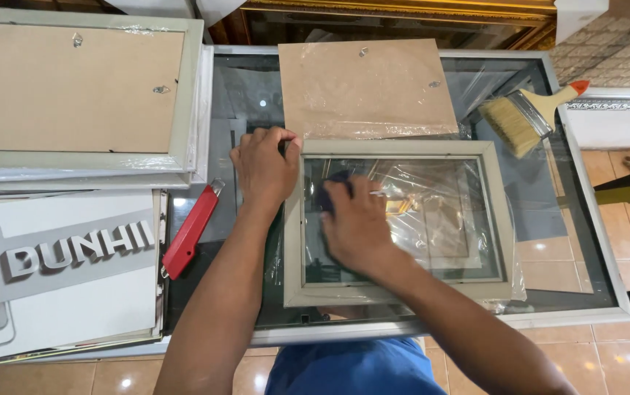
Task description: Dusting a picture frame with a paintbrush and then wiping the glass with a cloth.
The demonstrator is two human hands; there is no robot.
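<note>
Picture frame [403, 292] on glass table [586, 285], left hand [262, 170] gripping corner, right hand [355, 227] pressing dark cloth [327, 192] inside

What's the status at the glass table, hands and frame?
Left hand grips the grey picture frame at its top-left corner. Right hand presses a dark cloth on its glass. Red cutter lies left, apart.

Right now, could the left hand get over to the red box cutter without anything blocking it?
Probably yes. The left hand grips the top left corner of the picture frame, and the red box cutter lies just to its left on the glass table, with nothing between them.
</note>
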